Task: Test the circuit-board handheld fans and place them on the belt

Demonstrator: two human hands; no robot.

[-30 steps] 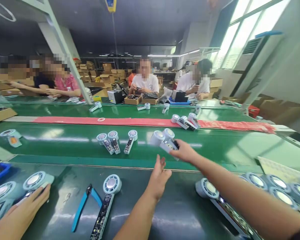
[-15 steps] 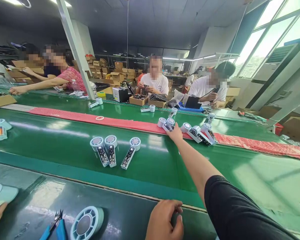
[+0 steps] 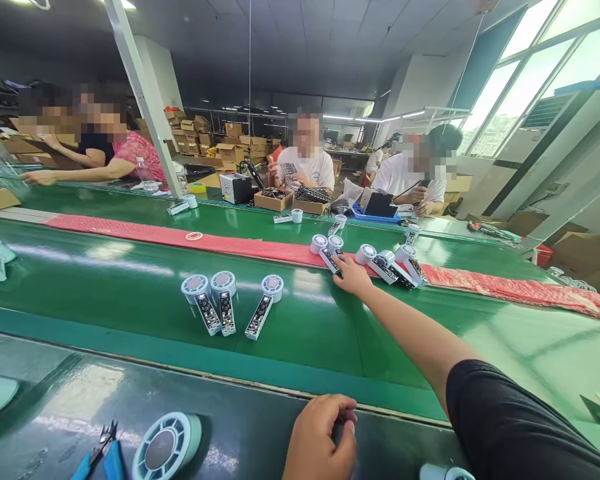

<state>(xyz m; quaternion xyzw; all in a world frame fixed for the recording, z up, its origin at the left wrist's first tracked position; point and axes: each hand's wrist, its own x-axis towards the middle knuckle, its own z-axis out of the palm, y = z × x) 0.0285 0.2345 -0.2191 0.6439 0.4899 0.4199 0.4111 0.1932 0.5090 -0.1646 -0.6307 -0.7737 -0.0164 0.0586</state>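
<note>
Fan units (image 3: 327, 250) under right hand (image 3: 353, 277), grip loose on them, left hand (image 3: 323, 437) curled shut

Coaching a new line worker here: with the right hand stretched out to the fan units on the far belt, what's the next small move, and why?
Probably draw the right hand back: its fingers only rest at the two fan units beside the red strip. The left hand is curled at the bench edge.

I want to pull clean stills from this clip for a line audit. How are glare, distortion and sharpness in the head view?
Head view: the windows at upper right are blown out; pale glare streaks the green conveyor belt; wide-angle distortion tilts the white post and bends edges; the right hand by the fan assemblies is sharp, and the left hand is cut by the bottom edge.
</note>
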